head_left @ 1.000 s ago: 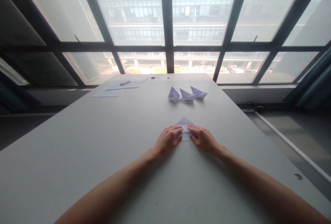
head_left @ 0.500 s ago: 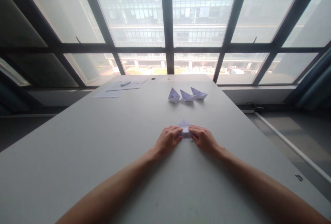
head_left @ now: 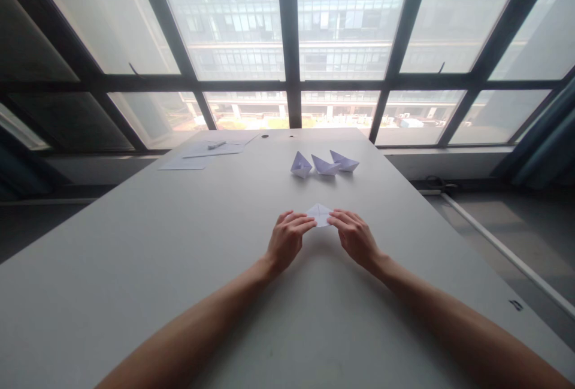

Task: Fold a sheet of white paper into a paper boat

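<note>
A small folded piece of white paper (head_left: 319,214) with a pointed top is held just above the grey table (head_left: 135,257), in the middle of it. My left hand (head_left: 286,238) pinches its left corner with the fingertips. Its right corner is pinched by my right hand (head_left: 353,234). Both forearms reach in from the bottom of the view. Three finished white paper boats (head_left: 324,164) stand in a row farther back, to the right of centre.
Loose white sheets (head_left: 202,154) with a pen (head_left: 216,145) on them lie at the table's far left. Two small dark holes (head_left: 265,136) mark the far edge. Large windows (head_left: 287,48) rise behind the table. The floor drops away at the right.
The paper was pressed flat under both hands; now both hands have lifted it by its corners, and it looks smaller and more compact than one second ago.
</note>
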### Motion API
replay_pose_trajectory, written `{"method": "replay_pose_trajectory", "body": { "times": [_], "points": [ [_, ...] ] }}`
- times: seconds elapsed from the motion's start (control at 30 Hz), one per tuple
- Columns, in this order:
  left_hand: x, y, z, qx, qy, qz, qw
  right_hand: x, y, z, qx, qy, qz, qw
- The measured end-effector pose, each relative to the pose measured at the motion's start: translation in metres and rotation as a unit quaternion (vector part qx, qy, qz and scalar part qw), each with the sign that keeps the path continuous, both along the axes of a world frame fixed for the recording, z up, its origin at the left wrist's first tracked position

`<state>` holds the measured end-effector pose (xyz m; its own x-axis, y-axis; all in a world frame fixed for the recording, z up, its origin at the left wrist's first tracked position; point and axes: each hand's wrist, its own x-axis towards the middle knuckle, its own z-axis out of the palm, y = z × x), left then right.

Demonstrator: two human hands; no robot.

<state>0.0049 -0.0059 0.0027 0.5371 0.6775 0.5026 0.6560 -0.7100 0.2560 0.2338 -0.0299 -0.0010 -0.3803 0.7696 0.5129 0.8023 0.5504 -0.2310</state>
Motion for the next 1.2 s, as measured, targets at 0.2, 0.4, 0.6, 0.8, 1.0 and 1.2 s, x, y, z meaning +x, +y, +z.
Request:
{"method": "replay_pose_trajectory", "body": {
  "times": [0.2,0.4,0.6,0.8,1.0,1.2],
  "points": [
    [0.001,-0.003,0.000,-0.046,0.087,0.025,0.995,-0.002,-0.001,-0.005,-0.099,-0.071,0.039,0.992],
    [0.006,-0.004,-0.008,-0.097,0.098,-0.045,0.989,-0.008,-0.007,-0.007,-0.116,-0.075,0.032,0.990],
    [0.006,0.000,-0.015,-0.106,0.119,-0.061,0.985,-0.006,-0.004,-0.009,-0.147,-0.071,0.073,0.984],
    [0.006,0.002,-0.014,-0.119,0.139,-0.052,0.982,-0.005,0.000,-0.010,-0.184,-0.091,0.089,0.975],
    [0.006,0.001,-0.012,-0.123,0.153,-0.040,0.980,-0.005,0.000,-0.009,-0.196,-0.111,0.084,0.971],
    [0.006,0.001,-0.012,-0.127,0.151,-0.036,0.980,-0.006,0.001,-0.010,-0.199,-0.111,0.080,0.970]
  ]
}}
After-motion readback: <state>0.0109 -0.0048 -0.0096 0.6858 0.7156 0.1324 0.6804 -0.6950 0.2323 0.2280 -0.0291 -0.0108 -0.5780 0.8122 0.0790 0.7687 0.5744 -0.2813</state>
